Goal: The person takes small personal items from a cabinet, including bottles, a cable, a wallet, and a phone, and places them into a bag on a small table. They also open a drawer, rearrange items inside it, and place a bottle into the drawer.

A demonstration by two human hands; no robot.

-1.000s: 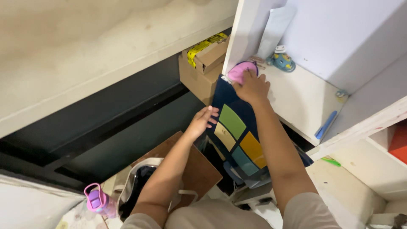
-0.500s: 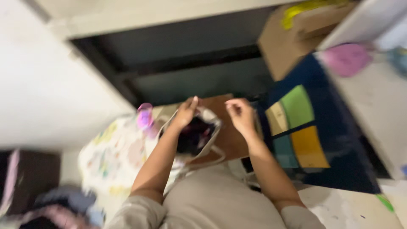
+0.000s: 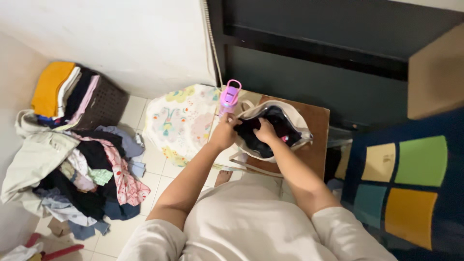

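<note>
Head view: your left hand (image 3: 224, 133) grips the near rim of the cream tote bag (image 3: 296, 126), fingers clenched on the fabric. Your right hand (image 3: 267, 131) is down in the bag's mouth, closed on the dark cloth (image 3: 280, 123) inside. The bag sits on a brown wooden stool (image 3: 316, 145), in front of the dark cabinet (image 3: 338, 72).

A pink bottle (image 3: 229, 96) stands upright just beside the left hand, touching the bag's far side. A printed cushion (image 3: 181, 121), white with pastel figures, lies left of it. A brown cardboard box (image 3: 435, 77) is cut off at the right edge. Below it hangs a dark blue cloth with coloured squares (image 3: 411, 179), its printing too blurred to make out.

The clothes pile (image 3: 82, 174) covers the floor on the left, with a dark basket (image 3: 104, 104) of folded clothes behind. What is deeper in the bag is hidden.
</note>
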